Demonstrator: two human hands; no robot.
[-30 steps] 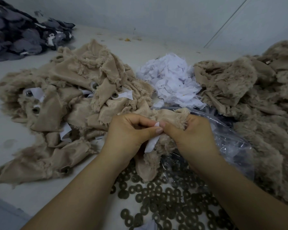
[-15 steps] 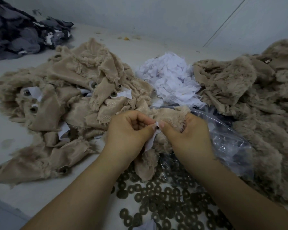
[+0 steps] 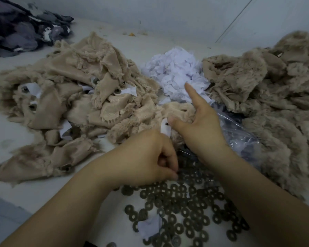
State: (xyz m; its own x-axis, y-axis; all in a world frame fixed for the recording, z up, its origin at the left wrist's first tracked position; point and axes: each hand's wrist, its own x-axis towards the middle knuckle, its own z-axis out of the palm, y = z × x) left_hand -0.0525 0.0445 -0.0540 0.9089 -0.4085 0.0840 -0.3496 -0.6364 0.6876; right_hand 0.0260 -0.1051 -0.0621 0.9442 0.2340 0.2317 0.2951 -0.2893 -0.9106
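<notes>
**Plush pinched at the post, other hand down among the washers**

The right hand (image 3: 202, 129) holds the plush piece (image 3: 178, 108). Its thumb presses the fabric just beside the small black post (image 3: 167, 124), which pokes up through a white tab (image 3: 165, 130). The forefinger sticks out straight and idle, and the remaining fingers are tucked out of sight under the fabric.

The left hand (image 3: 146, 157) is curled tight, fingertips down among the washers (image 3: 185, 207) on the desk (image 3: 34, 196). Whether it has one pinched cannot be told.

The plush is probably light, limp and quick to fold, so the hold belongs right at the post, where the tab lends some stiffness. The washers look small, flat and hard, and are likely best pinched by the rim.

Further out lie a clear plastic bag (image 3: 239, 138), a heap of white paper scraps (image 3: 178, 73), and fur piles (image 3: 82, 82) on either side.
</notes>
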